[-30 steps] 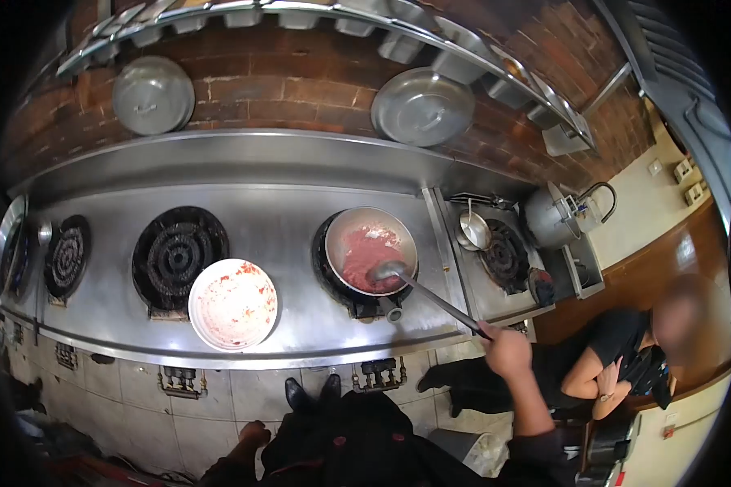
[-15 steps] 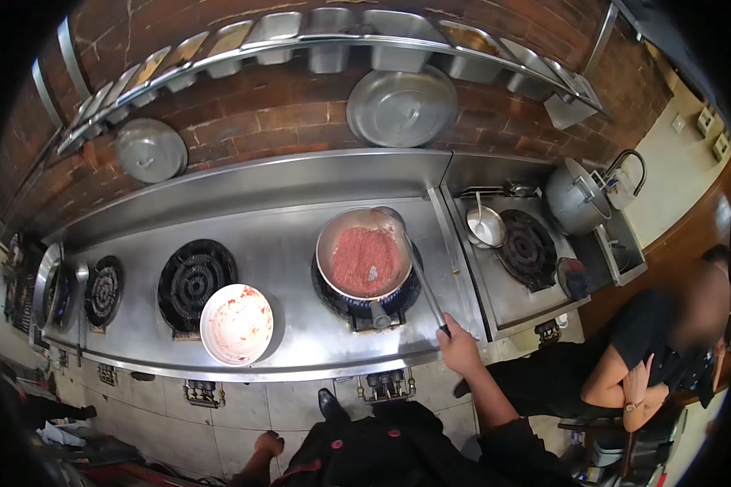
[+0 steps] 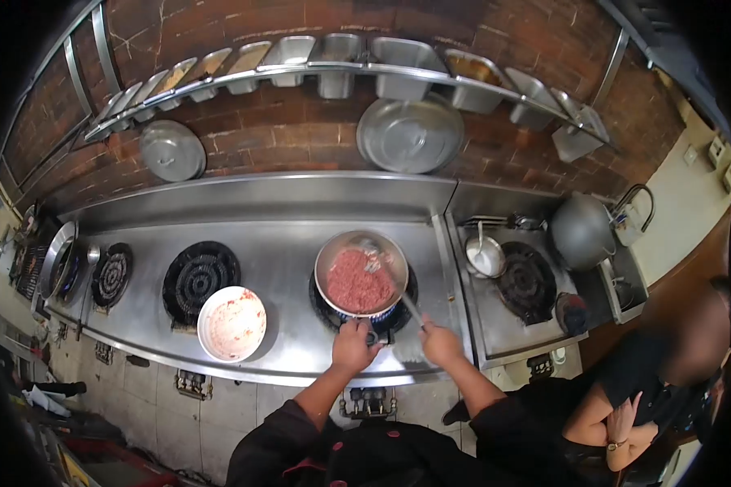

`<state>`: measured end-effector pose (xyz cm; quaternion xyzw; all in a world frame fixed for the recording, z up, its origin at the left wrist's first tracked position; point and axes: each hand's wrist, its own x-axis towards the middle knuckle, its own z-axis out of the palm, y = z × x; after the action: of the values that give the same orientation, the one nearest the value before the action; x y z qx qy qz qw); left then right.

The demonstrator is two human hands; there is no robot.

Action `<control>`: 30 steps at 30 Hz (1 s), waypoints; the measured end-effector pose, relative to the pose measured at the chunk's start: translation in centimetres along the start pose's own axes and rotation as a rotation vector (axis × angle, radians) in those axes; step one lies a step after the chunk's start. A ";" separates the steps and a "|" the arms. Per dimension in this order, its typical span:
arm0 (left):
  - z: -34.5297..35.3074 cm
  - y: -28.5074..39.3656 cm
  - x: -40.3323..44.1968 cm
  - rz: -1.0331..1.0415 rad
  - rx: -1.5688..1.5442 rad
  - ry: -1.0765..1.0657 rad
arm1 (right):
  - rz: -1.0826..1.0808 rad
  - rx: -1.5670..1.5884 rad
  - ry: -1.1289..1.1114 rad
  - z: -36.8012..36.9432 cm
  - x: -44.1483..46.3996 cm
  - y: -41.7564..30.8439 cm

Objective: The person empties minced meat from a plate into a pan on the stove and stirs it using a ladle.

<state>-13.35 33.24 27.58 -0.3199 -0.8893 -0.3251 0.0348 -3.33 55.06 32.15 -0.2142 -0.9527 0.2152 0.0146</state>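
Observation:
A metal pan (image 3: pixel 323 286) of raw ground meat (image 3: pixel 357 280) sits on a burner, with blue flame showing under its rim. My left hand (image 3: pixel 353 347) is closed around the pan's handle (image 3: pixel 372 336) at the front. In my right hand (image 3: pixel 441 345) is a long-handled cooking spoon (image 3: pixel 411 307), which slants over the pan's right rim; its head, blurred, is in the pan at the meat's upper edge. To the left of the pan stands a white bowl (image 3: pixel 232 325) smeared with red residue.
Other burners (image 3: pixel 201 282) line the steel stovetop (image 3: pixel 284 243). A small pot (image 3: pixel 486 256) and a large stockpot (image 3: pixel 583 231) are on the right. Metal containers (image 3: pixel 341 65) fill a wall rack above two leaning lids (image 3: pixel 410 134). Another person (image 3: pixel 609 406) stands close by with folded arms.
My left hand has come up from beside my body and taken hold of the pan's handle. The spoon's head has moved from the pan's rim into the pan, and the meat has shifted.

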 end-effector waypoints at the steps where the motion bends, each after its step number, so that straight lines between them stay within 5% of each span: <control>1: 0.5 0.4 0.2 -0.010 0.040 -0.015 | -0.048 -0.137 -0.129 -1.0 0.0 -1.4; 2: 1.4 0.5 -0.1 -0.030 0.077 -0.041 | -0.087 -0.275 -0.273 -1.8 -0.2 -2.0; 8: 4.3 -2.0 -0.5 0.019 0.068 0.138 | -0.201 -0.619 -0.048 -13.3 -5.0 -1.6; 14: -0.7 -2.4 -1.3 0.023 -0.001 0.130 | -0.073 -0.478 -0.258 -19.1 -8.0 -4.9; 19: -1.9 -3.3 -2.5 0.048 0.022 0.194 | 0.039 -0.264 -0.272 -7.7 -6.2 -1.4; 24: -3.7 -4.9 -3.0 0.023 0.057 0.213 | 0.056 0.209 0.025 0.7 -6.4 0.1; 26: -4.4 -5.1 -3.1 0.013 0.060 0.192 | 0.114 0.256 -0.030 1.3 -6.2 0.0; 28: -5.2 -5.6 -2.8 0.004 0.068 0.184 | 0.435 0.450 -0.507 -4.3 -6.7 -3.9; 30: -5.6 -5.8 -3.0 -0.002 0.046 0.184 | 0.482 0.448 -0.566 -6.4 -6.4 -2.8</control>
<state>-15.22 24.86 27.94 -0.2866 -0.8899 -0.3327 0.1235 2.13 52.68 39.49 -0.3547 -0.7716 0.4641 -0.2520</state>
